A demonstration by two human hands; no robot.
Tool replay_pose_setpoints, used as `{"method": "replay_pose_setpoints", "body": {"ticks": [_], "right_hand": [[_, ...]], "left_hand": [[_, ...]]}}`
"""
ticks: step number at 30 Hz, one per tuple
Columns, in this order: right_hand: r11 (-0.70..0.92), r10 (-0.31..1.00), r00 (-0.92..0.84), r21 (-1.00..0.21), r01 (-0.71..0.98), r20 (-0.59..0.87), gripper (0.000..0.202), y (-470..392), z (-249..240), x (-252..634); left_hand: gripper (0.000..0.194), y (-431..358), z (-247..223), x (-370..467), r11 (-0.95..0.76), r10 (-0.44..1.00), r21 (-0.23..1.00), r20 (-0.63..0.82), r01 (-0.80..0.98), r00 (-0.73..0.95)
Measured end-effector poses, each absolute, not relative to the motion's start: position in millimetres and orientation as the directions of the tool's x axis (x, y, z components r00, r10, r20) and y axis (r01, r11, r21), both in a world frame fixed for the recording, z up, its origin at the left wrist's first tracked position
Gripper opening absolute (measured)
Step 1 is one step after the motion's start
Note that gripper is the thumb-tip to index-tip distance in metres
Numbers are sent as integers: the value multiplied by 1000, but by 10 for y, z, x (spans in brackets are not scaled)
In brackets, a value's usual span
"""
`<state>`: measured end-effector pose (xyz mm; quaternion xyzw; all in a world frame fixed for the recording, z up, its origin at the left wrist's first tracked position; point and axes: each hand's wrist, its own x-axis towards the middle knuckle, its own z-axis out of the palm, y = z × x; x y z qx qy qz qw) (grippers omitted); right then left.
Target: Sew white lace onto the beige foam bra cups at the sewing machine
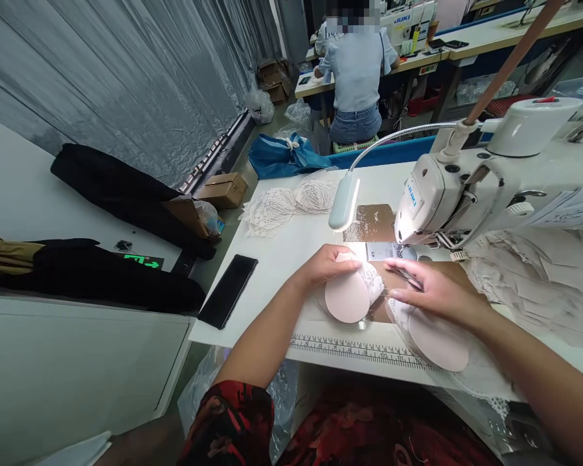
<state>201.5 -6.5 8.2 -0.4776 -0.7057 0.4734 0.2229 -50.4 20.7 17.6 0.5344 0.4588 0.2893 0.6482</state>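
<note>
My left hand (333, 264) is closed on the upper edge of a pale pink bra cup (348, 299) edged with white lace. To its right, my right hand (430, 290) holds thread snips (409, 278), with the blades partly hidden by the fingers. Below that hand a second pale cup (440, 340) lies at the table's front edge, with lace and sheer fabric around it. Just beyond both hands is the needle area of a white JUKI sewing machine (432, 194), lit by a small lamp (344, 202).
A black phone (228, 291) lies at the left of the white table (276, 272). White lace pieces (291, 206) are at the back, and sheer lace fabric (534, 278) is heaped at right. A printed ruler (350, 349) runs along the front. Ahead, a person (354, 77) sits at another machine.
</note>
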Motion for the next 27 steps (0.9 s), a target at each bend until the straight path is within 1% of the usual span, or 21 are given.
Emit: {"method": "replay_pose_setpoints", "body": {"ticks": [1, 3, 4, 5, 7, 9, 10, 12, 14, 15, 18, 22, 27], "right_hand": [[87, 867, -477, -898, 431, -145, 58, -48, 87, 1936], [63, 839, -520, -922, 381, -158, 37, -38, 96, 1820], [46, 838, -519, -928, 370, -166, 29, -43, 97, 1789], [28, 846, -504, -929, 370, -175, 27, -53, 93, 1774], [15, 870, -460, -924, 382, -176, 30, -77, 72, 1778], [34, 878, -453, -925, 378, -153, 31, -95, 43, 1798], [42, 877, -459, -927, 372, -144, 32, -100, 31, 1806], [59, 876, -465, -930, 364, -127, 32, -105, 21, 1813], [83, 873, -475, -923, 375, -115, 33, -107, 34, 1816], [100, 871, -480, -916, 389, -108, 33, -109, 47, 1822], [152, 877, -475, -892, 425, -77, 34, -112, 79, 1875], [117, 893, -443, -905, 408, -84, 44, -102, 67, 2003], [100, 859, -497, -909, 404, -127, 43, -86, 58, 2050]], "left_hand": [[36, 208, 180, -498, 273, 863, 957, -288, 98, 416], [34, 210, 180, -500, 265, 863, 960, -280, 95, 421], [33, 209, 175, -505, 233, 866, 967, -256, 105, 430], [31, 208, 170, -508, 180, 867, 976, -216, 122, 449], [36, 200, 160, -499, 30, 851, 985, -114, 168, 513], [47, 186, 156, -457, -111, 816, 969, -37, 219, 577], [50, 179, 155, -426, -158, 803, 954, -25, 253, 595], [43, 168, 151, -361, -189, 782, 931, -50, 312, 621], [32, 165, 139, -308, -146, 756, 938, -100, 316, 646], [30, 164, 131, -291, -104, 746, 949, -124, 298, 654], [30, 163, 114, -267, 18, 735, 972, -173, 236, 655], [27, 152, 110, -257, 114, 723, 975, -212, 190, 658], [29, 148, 71, -241, 203, 718, 966, -256, 158, 647]]}}
